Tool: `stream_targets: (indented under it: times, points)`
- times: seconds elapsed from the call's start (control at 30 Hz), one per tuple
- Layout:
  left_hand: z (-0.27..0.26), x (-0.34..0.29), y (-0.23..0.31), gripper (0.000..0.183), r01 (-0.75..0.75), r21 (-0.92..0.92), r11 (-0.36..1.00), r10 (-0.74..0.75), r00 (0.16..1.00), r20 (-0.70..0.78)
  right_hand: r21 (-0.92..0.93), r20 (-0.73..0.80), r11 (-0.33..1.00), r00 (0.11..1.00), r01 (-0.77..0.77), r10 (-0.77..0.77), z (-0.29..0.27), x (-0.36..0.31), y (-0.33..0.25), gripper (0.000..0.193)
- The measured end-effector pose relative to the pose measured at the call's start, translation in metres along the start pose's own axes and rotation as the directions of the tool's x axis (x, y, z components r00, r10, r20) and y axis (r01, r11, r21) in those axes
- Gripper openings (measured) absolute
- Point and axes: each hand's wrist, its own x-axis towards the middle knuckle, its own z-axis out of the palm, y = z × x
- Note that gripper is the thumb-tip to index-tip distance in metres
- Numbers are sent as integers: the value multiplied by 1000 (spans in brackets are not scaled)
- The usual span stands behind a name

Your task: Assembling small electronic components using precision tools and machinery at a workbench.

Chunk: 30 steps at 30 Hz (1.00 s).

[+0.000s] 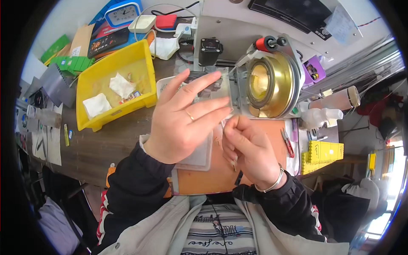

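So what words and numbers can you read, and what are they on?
I won't copy the writing, but it stands here:
Blue-framed clock: hour numbers, readable.
Striped shirt: looping dark letters, hard to read.
Black panel: pale lettering, too small.
Pale paper note: too blurred.
Yellow comb-edged piece: dark marks, too small.

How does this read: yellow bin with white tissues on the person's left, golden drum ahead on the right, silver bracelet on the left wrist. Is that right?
Not quite: in the head view the silver bracelet is on the wrist of the right hand. The yellow bin with white tissues and the golden drum are where you say.
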Motion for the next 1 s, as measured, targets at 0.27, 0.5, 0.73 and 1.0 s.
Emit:
stream_targets:
  times: [0.27,0.5,0.73,1.0]
  points:
    - [6,-3,2,22,-1,-155,988,-13,996,-92,-909,406,-253,844,332,-351,-29,-32,-15,34]
    - [7,-5,2,23,25,-216,976,-43,996,-76,-730,483,-579,873,362,-64,-32,-15,-7,44]
    - [7,-2,4,24,28,-179,983,-37,998,-48,-797,481,-441,876,412,-50,-46,-13,-10,37]
    - [11,-3,2,25,24,-191,981,-31,999,-35,-880,472,-268,791,393,-389,-31,-15,-14,31]
